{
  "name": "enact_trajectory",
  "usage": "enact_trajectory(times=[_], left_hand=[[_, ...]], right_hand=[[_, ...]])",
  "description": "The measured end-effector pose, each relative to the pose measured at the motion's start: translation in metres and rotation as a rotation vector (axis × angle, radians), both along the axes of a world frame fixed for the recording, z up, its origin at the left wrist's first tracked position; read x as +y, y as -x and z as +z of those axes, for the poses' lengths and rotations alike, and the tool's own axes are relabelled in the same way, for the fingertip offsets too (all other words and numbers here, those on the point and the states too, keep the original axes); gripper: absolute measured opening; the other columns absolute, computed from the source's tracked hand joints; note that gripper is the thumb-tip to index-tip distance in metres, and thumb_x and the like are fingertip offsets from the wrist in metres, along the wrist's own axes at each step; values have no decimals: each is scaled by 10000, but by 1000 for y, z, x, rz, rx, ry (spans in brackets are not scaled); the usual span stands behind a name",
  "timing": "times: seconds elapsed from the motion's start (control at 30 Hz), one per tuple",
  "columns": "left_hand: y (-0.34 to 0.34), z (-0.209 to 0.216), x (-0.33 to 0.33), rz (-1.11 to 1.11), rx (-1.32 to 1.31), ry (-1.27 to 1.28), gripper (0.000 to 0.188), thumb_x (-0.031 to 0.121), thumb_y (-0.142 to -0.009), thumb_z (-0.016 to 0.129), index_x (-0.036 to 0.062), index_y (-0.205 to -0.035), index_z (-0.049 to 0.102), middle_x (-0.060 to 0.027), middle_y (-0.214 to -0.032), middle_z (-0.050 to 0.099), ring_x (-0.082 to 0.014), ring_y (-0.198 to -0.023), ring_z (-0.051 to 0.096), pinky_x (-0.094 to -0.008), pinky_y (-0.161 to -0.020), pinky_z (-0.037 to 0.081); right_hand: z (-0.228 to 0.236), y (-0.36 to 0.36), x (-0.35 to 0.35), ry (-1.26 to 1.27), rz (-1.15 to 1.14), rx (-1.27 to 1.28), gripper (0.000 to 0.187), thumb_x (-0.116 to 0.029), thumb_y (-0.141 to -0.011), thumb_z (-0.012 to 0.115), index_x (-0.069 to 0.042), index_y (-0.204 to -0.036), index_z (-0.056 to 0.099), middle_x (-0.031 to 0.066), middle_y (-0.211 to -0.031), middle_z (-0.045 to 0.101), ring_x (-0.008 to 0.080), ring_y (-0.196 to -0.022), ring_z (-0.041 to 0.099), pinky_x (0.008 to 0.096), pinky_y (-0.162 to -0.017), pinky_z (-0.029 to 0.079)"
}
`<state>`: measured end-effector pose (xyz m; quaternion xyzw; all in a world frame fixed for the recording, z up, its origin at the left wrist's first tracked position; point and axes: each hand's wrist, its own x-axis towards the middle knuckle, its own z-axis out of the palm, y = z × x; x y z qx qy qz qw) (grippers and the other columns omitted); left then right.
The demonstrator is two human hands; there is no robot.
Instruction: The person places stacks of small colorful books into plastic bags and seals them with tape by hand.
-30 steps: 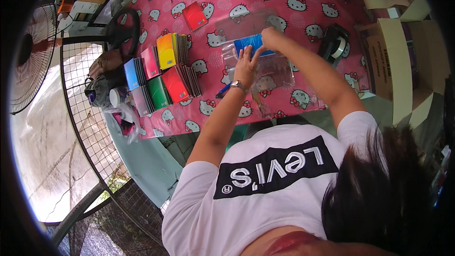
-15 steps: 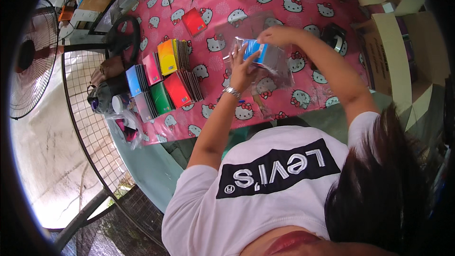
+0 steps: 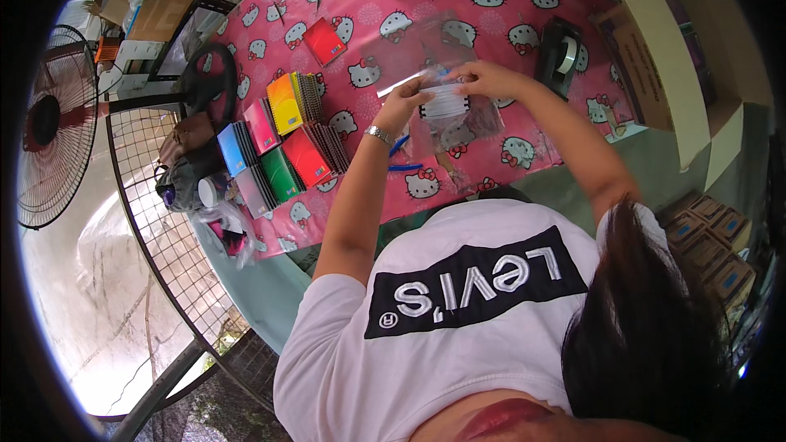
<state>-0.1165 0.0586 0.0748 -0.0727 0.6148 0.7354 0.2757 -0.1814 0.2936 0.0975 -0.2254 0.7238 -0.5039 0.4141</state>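
Notebooks (image 3: 444, 104) are lying between the left hand (image 3: 401, 104) and right hand (image 3: 490, 80) at the frame's upper centre. Each grip is pinching one end.

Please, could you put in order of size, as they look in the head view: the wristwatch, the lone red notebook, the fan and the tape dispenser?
1. Fan
2. Tape dispenser
3. Lone red notebook
4. Wristwatch

Six notebook stacks (image 3: 288, 105), one loose notebook (image 3: 325, 42) and one tape dispenser (image 3: 560, 57) share one surface (image 3: 491, 23). One left hand (image 3: 404, 103) and one right hand (image 3: 485, 79) meet at one bundle (image 3: 444, 106); one wrist bears one watch (image 3: 379, 133). One fan (image 3: 44, 119) stands near, and the clear plastic (image 3: 485, 121) overlaps too much to count.
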Motion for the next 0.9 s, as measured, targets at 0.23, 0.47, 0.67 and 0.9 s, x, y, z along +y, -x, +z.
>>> enact_trajectory(times=[0.23,0.47,0.67,0.9], left_hand=[[-5,26,27,-56,673,1000,286,127,-772,704,73,-1052,678,-80,-957,613,-200,-820,601,-291,-733,484],[-34,46,11,-182,808,770,347,130,-729,734,61,-1063,668,-92,-1029,588,-229,-978,560,-330,-828,478],[-40,13,8,-111,795,794,342,117,-653,784,69,-981,701,-112,-1163,517,-252,-1048,517,-353,-880,457],[-32,19,30,234,535,928,188,204,-604,791,135,-772,744,-71,-1163,523,-263,-1127,414,-411,-935,358]], right_hand=[[-4,-19,-13,99,-208,421,230,-77,-726,679,-39,-953,679,43,-894,556,154,-837,555,290,-747,445],[14,-35,7,238,-73,628,235,-117,-709,707,-32,-924,662,68,-955,573,200,-900,570,321,-786,465],[-10,-52,-6,198,-178,884,216,-165,-726,702,-33,-893,666,73,-1028,560,235,-920,546,352,-822,442],[-13,-68,-24,14,-624,883,180,-194,-758,690,-43,-850,655,75,-1000,570,254,-950,528,392,-846,413]])
